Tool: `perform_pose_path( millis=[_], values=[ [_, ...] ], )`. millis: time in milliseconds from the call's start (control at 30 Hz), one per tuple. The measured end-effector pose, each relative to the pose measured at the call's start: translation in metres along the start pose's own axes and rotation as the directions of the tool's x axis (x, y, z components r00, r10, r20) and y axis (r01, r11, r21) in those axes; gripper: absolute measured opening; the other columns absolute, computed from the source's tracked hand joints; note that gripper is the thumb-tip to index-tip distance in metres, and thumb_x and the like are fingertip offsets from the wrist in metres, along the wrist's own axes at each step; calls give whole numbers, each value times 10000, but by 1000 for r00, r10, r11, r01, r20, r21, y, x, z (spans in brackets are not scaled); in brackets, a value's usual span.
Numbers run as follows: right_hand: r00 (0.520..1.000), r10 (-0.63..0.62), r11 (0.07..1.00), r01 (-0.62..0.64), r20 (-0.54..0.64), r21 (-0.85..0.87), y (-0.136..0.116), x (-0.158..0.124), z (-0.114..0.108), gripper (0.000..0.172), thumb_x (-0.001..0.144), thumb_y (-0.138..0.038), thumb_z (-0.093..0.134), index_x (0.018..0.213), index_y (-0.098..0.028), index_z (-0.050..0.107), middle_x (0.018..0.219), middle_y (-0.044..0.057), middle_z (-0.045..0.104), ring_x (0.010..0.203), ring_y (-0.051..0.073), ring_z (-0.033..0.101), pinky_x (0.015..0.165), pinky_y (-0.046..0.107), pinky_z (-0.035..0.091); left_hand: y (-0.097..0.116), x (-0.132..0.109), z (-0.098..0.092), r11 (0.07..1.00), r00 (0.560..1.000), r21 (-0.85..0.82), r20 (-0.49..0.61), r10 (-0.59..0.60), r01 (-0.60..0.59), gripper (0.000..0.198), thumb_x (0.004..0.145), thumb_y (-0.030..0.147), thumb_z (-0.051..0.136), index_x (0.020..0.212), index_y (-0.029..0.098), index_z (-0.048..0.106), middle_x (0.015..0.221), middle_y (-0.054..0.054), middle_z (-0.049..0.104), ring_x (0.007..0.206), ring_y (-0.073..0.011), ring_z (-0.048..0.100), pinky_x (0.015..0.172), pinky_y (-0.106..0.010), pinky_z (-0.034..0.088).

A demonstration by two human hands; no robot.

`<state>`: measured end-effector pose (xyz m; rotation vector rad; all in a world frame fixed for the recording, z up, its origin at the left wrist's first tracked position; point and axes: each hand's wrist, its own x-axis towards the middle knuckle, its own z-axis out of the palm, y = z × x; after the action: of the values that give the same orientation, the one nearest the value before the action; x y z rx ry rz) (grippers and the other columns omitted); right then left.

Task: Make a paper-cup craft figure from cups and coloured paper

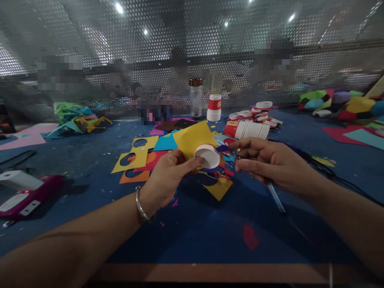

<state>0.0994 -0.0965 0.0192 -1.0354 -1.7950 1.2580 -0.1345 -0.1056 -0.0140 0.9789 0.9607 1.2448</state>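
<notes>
My left hand [172, 176] is closed, pinching a sheet of yellow paper [192, 138] together with a white round cup base [211, 158], its thumb lying on the base's rim. The base sits against the lower part of the sheet. Close by on the right, my right hand [264, 160] is closed around what look like small scissors [236, 155]; its fingers cover most of them. A dark purple piece [222, 148] shows between the two hands. Beneath them lie yellow paper with round holes [139, 152], an orange sheet [129, 177] and small red scraps [226, 174].
Behind stand a glass jar [196, 100] and stacked paper cups [214, 108]; another cup stack [249, 130] lies sideways. A magenta power strip [45, 196] is at left. A clear stick [276, 199] and a red scrap [250, 237] lie nearer. Perforated metal panel [210, 40] closes the back.
</notes>
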Motion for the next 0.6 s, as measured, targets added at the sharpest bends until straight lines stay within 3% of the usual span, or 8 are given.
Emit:
perform_pose_path(
  millis=[133,367,600],
  values=[
    [1000,-6,1000,6,6,2,1,0,-1,490,813,-496,842,1133,-171,662,741,-25,631,455,48,404,382,228,264,0,0,-1,1000,1000,14,-26,-6,7,419,551,321,1010,809,143,732,820,-36,754,726,-125,657,721,-260,507],
    [1000,0,1000,0,20,9,3,-1,0,529,819,-464,844,1228,-166,689,720,-34,612,474,57,411,387,223,287,0,-2,3,999,999,20,38,35,-36,360,592,326,994,719,162,700,712,-2,713,688,-120,642,731,-261,523],
    [999,-5,1000,4,36,29,5,-2,1,482,832,-478,834,1164,-156,696,720,-31,618,458,40,363,376,217,237,-4,-6,9,998,999,-55,41,-4,7,310,631,253,968,836,159,755,911,-36,783,830,-134,691,797,-258,532]
  ],
)
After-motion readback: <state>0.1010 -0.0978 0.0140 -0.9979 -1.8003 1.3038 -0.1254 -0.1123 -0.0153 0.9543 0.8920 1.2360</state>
